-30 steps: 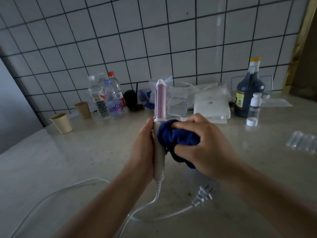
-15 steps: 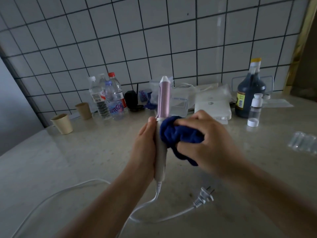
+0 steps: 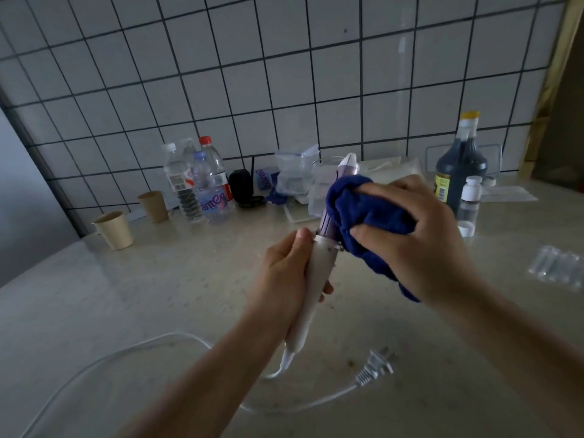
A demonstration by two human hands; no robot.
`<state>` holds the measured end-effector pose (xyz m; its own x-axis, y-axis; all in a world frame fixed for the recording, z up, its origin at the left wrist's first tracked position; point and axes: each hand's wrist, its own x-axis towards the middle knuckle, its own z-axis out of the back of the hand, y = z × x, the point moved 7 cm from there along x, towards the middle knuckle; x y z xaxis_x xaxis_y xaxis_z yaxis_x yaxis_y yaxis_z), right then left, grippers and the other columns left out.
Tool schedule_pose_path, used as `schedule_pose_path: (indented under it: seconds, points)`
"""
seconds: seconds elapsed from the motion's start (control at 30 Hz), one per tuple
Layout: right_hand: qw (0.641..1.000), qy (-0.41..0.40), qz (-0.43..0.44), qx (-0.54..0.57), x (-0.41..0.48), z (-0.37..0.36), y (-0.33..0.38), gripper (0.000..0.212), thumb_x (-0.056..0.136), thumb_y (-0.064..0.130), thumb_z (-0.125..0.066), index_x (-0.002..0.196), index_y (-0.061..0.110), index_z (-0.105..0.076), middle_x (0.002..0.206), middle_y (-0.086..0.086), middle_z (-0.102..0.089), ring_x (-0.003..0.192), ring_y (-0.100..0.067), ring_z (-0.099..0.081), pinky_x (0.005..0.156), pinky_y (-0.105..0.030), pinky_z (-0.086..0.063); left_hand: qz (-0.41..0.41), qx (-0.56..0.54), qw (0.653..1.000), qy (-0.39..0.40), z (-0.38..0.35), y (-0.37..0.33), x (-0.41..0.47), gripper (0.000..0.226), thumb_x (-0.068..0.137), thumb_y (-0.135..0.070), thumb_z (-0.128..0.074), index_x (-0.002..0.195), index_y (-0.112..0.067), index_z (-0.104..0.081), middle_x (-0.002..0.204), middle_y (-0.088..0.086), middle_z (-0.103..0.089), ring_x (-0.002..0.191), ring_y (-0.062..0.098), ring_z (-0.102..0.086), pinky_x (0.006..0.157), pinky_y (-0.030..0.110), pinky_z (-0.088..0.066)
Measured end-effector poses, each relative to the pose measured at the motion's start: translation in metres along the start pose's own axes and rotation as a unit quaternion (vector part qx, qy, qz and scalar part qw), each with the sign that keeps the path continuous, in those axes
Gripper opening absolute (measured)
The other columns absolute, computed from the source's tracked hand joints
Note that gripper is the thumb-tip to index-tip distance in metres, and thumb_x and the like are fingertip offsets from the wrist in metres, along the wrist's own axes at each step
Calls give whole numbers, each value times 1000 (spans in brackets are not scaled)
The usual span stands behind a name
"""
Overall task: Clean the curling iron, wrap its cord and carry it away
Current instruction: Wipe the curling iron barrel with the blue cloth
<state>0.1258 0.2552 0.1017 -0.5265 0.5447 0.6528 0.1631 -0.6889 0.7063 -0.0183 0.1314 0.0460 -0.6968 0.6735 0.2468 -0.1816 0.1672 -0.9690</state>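
Surface: pale, faintly mottled stone-look countertop (image 3: 132, 305), curving away at the near left. Dim light.

Backdrop: wall of white square tiles (image 3: 284, 90) with dark grout; a gold-coloured vertical trim (image 3: 550, 90) at the far right.

Far row, left to right: two tan paper cups (image 3: 114, 230); a cluster of clear plastic water bottles (image 3: 202, 181); a small black object (image 3: 241, 188), kind unclear; crumpled clear plastic bags (image 3: 294, 172); a flat white box (image 3: 395, 167), mostly hidden behind the hand; a large dark-liquid bottle (image 3: 459, 159) with a yellow cap; a small white-capped vial (image 3: 471, 197) just in front of it. At the right edge, a strip of clear ampoules (image 3: 559, 267), blurred.

Curling iron (image 3: 316, 279): held above the counter at centre. Long axis near upright, tilted slightly right; lilac barrel tip points up and away toward the wall, white handle end points down and toward the viewer.

Left hand (image 3: 284, 282): closed round the white handle, thumb lying up along it toward the barrel collar.

Right hand (image 3: 420, 235): fingers curled, pressing a bunched blue cloth (image 3: 366, 213) against the right side of the barrel; the cloth covers most of the barrel below the tip.

Cord (image 3: 158, 346): white, leaves the handle base, loops on the counter to the near left and back right. Two-pin plug (image 3: 376, 366) lies loose on the counter, right of the handle base.
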Motion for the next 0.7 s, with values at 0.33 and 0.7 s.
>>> schedule_pose_path:
  seconds: [0.33, 0.7]
  points:
    - [999, -27, 8, -21, 4, 6, -10, 48, 84, 22, -81, 129, 29, -65, 104, 15, -54, 86, 19, -58, 63, 3, -43, -13, 32, 998, 43, -6, -2, 1, 40, 97, -52, -41, 78, -34, -71, 66, 5, -68, 44, 21, -57, 39, 30, -42]
    - [998, 47, 14, -27, -3, -13, -13, 50, 80, 34, -78, 128, 36, -66, 102, 21, -54, 91, 5, -60, 66, -13, -54, -8, 16, 997, 69, -4, -2, -4, 11, 80, -41, -66, 81, -30, -65, 70, 2, -61, 52, 17, -52, 43, 30, -39]
